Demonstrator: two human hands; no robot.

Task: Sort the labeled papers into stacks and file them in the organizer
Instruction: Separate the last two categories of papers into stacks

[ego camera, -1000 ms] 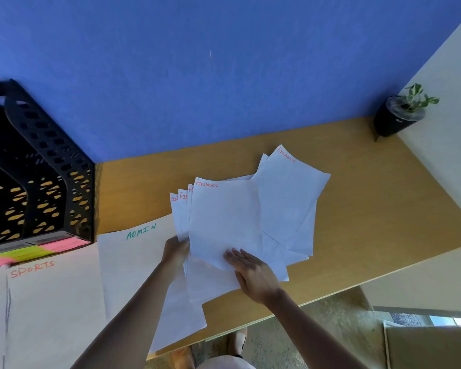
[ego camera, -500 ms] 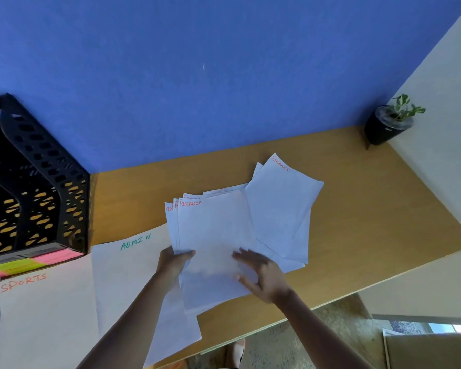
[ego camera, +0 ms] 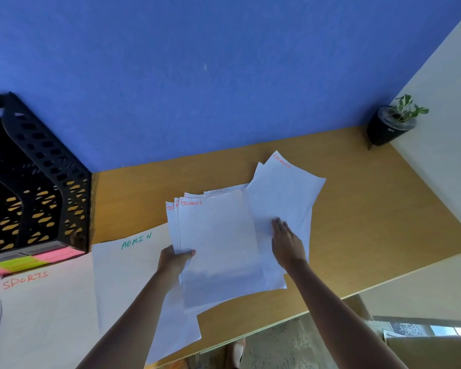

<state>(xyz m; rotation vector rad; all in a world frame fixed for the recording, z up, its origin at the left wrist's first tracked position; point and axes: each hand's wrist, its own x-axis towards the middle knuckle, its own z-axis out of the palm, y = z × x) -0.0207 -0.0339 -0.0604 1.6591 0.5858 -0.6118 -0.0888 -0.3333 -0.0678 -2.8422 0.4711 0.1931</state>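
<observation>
Several white sheets headed FINANCE in red (ego camera: 218, 243) lie fanned at the middle of the wooden desk (ego camera: 370, 209). My left hand (ego camera: 175, 262) grips their left edge, thumb on top. My right hand (ego camera: 286, 242) rests flat with straight fingers on another FINANCE sheet (ego camera: 285, 193) that lies askew to the right. An ADMIN sheet (ego camera: 125, 275) lies left of them, a SPORTS sheet (ego camera: 37, 315) at the far left. The black mesh organizer (ego camera: 37, 182) stands at the left against the wall.
Pink and yellow sticky labels (ego camera: 27, 262) run along the organizer's front. A small potted plant (ego camera: 391, 123) stands at the desk's far right corner. A blue wall (ego camera: 197, 75) backs the desk. The desk's front edge runs close below the papers.
My right hand has moved right and farther up, from the lower edge of the held stack onto the askew sheet. My left hand keeps its hold on the stack's left edge.
</observation>
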